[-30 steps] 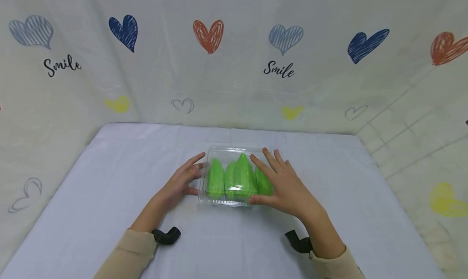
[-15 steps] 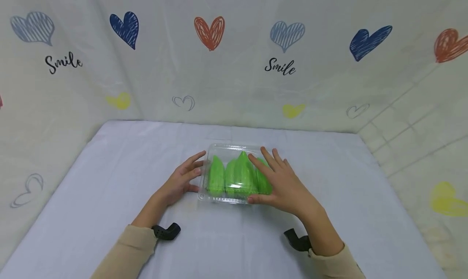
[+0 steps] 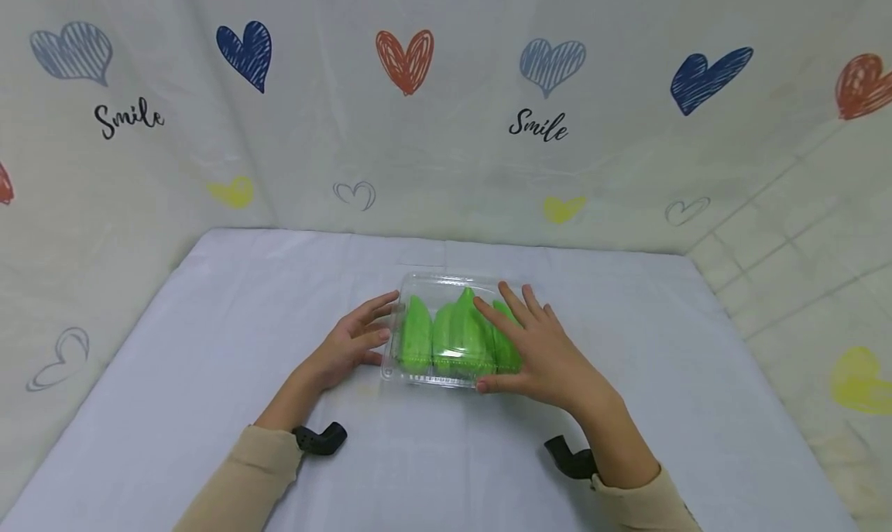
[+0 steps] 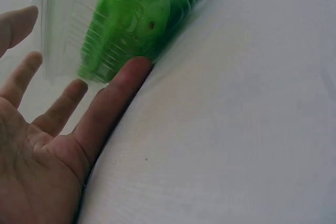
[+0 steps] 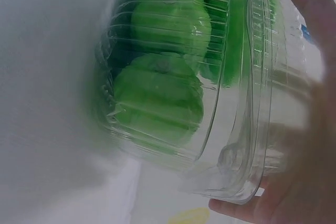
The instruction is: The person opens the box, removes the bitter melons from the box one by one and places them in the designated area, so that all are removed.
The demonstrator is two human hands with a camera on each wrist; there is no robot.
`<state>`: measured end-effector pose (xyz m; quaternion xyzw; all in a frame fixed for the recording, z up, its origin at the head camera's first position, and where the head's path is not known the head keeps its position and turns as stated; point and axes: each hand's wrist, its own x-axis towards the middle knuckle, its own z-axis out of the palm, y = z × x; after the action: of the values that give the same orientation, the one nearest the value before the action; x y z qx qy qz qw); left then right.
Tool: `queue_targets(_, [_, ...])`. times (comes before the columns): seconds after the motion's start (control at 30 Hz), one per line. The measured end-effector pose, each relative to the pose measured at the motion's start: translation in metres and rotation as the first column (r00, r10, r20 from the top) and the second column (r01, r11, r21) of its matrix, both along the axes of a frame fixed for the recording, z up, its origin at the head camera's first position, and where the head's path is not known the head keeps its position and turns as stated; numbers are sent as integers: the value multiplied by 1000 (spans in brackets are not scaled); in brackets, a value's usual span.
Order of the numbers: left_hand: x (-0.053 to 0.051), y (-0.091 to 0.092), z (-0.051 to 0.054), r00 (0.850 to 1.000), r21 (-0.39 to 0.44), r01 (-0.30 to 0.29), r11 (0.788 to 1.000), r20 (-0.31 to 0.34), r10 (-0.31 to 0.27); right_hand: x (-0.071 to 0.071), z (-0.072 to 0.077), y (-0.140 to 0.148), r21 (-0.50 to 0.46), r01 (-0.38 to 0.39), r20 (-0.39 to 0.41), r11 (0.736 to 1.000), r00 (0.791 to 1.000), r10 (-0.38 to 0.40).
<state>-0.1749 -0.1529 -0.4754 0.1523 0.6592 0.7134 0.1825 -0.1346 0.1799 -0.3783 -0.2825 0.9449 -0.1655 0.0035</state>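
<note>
A clear plastic container [image 3: 446, 283] with a closed lid lies on the table, and several green, pointed, fruit-like pieces [image 3: 416, 337] show inside it. The left hand [image 3: 348, 341] is at its left side with fingers spread; in the left wrist view, its lowest finger [image 4: 126, 80] reaches the container's lower edge. Over the right end of the container is the right hand [image 3: 547, 354], fingers and thumb spread wide, hiding part of the green pieces. The right wrist view shows the container's ribbed side [image 5: 168, 108] and the right hand [image 5: 310, 166] along its rim.
A white cloth [image 3: 432, 462] covers the table. Behind it hangs a pale curtain [image 3: 453, 152] printed with hearts and words. Black wrist-mounted pieces stand out from both wrists, the left [image 3: 322, 439] and the right [image 3: 571, 458].
The head view has shifted slightly. The left hand's fingers have moved a little against the container's left side; the container and the right hand look nearly unchanged.
</note>
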Motion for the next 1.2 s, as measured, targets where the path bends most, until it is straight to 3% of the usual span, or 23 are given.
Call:
queue_targets(0.37, [-2, 1, -3, 1000, 2, 23, 1000, -9, -23, -1, -2, 0, -18, -35, 31, 999, 999, 36])
queue_targets(0.77, [0, -1, -3, 1000, -3, 18, 1000, -3, -18, -2, -9, -1, 35, -70, 7, 997, 998, 70])
queue_targets(1.2, [-1, 1, -1, 1000, -11, 14, 1000, -14, -14, -4, -5, 4, 13, -132, -22, 991, 991, 132])
